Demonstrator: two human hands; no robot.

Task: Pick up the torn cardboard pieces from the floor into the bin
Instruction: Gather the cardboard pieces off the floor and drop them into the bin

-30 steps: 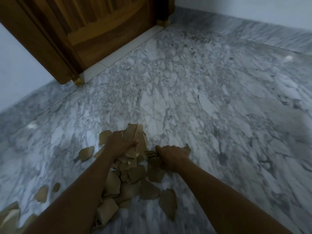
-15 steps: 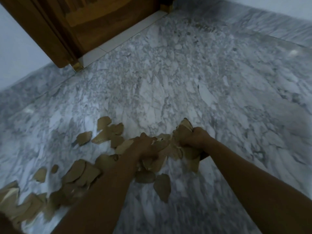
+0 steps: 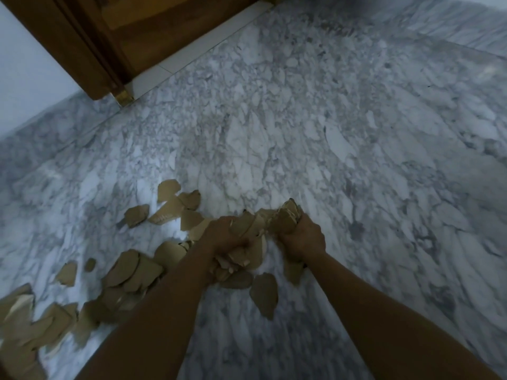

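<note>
while scooping torn cardboard pieces off marble floor, clenching left hand and right hand round one bundle, pressed together to stop spills (bin not in view)

Underfoot, floor: white marble, grey veining throughout. 8 o'clock, torn cardboard pieces: tan-brown, some paler edges. 11 o'clock, door: warm brown wood. Beside it, threshold strip: plain white. 10 o'clock, wall: pale bluish-white.

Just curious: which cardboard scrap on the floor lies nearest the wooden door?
The rounded scrap at the scattered trail's far end; all the rest lie closer to the person.
</note>
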